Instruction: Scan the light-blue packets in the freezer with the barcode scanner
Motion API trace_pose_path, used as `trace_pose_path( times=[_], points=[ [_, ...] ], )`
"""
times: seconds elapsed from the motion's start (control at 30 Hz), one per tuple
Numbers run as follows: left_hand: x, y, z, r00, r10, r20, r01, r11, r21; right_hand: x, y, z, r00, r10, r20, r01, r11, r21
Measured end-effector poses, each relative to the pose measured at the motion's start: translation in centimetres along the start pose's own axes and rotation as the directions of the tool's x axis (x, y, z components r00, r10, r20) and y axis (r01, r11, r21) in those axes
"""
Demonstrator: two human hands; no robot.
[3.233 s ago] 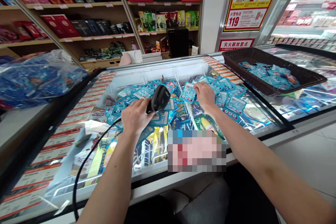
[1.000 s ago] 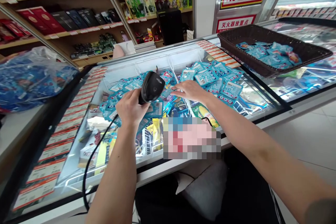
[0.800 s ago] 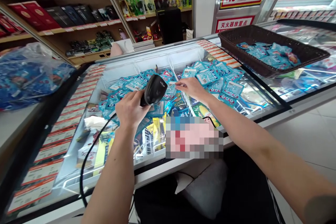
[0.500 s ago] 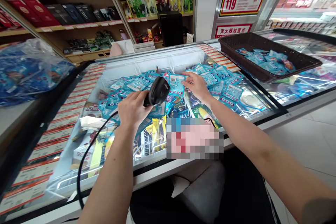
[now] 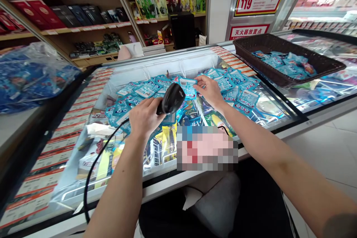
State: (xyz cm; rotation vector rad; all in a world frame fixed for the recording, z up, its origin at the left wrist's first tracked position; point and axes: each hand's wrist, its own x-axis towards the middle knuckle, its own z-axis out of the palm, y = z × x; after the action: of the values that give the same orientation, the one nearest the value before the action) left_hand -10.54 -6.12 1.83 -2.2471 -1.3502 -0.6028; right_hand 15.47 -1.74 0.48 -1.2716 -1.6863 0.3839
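My left hand [image 5: 145,116] is wrapped round the handle of a black barcode scanner [image 5: 173,98], whose cable [image 5: 92,171] runs down past my forearm. The scanner's head is close to a blue snack packet [image 5: 187,86] with a barcode on its upper part. My right hand [image 5: 208,90] pinches that packet by its right edge. Many similar blue packets [image 5: 146,89] lie in heaps on the glass top of the freezer, to the left and right of both hands. Under the glass show yellow-wrapped items [image 5: 167,139] and white wire dividers.
A dark woven basket [image 5: 290,44] with blue packets stands at the right on the freezer. At the left lies a clear plastic bag [image 5: 36,78] of blue packets. A blurred pinkish patch [image 5: 208,147] covers something at the freezer's near edge. Stocked shelves [image 5: 92,26] stand behind.
The scanner in my left hand has moved slightly right and down, nearer the held packet. The packet tilts a little differently in my right hand, which has hardly moved.
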Motion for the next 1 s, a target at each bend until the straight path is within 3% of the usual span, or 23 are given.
trace_pose_path(
  times=[0.47,1.0],
  points=[
    [-0.1,-0.1,0.1,1.0,-0.016,0.018,0.016,1.0,-0.01,0.3,1.1,0.7,1.0,-0.009,-0.024,0.013,0.982,0.189],
    [-0.1,0.0,0.1,0.999,-0.025,0.026,0.026,1.0,-0.015,0.2,0.9,0.5,1.0,-0.009,-0.01,0.01,0.987,0.163]
  ],
)
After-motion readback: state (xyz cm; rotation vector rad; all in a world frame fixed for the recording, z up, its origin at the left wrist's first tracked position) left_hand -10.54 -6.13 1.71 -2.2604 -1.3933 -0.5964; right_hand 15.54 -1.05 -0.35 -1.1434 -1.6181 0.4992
